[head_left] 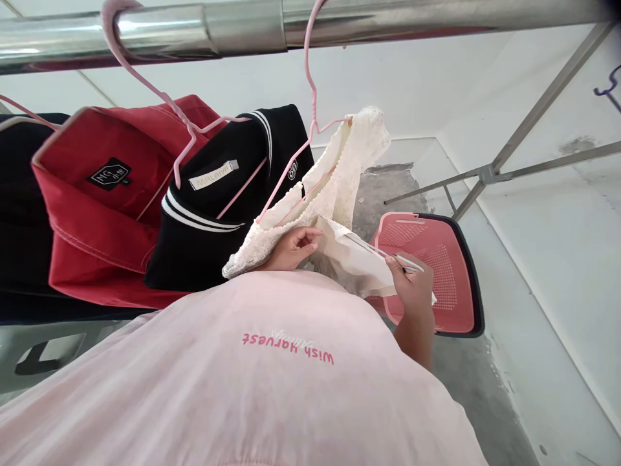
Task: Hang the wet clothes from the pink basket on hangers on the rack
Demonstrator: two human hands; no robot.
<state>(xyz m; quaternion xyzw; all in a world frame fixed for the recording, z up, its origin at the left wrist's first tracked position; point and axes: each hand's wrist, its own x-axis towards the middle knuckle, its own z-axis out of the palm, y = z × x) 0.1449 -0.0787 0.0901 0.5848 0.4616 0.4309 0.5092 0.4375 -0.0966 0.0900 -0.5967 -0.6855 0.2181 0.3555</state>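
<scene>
A cream lace garment [347,171] hangs on a pink hanger [313,97], its lower part pulled toward me and its plain pale lining [371,268] showing. My left hand [294,249] is at the near side of the garment, fingers curled with the tips at a fold of its cloth. Farther right, my right hand [411,278] is closed on the garment's edge, the thumb pressed on top. A narrow pale strip runs along that edge and sticks out past the thumb; I cannot make out whether it is a zip.
The hanger hooks over a metal rail [242,29]. Left of the garment hang a black top [208,252] with white stripes and a red garment [97,239]. A pink basket [456,259] with a dark rim stands on the floor beside metal rack legs [488,173].
</scene>
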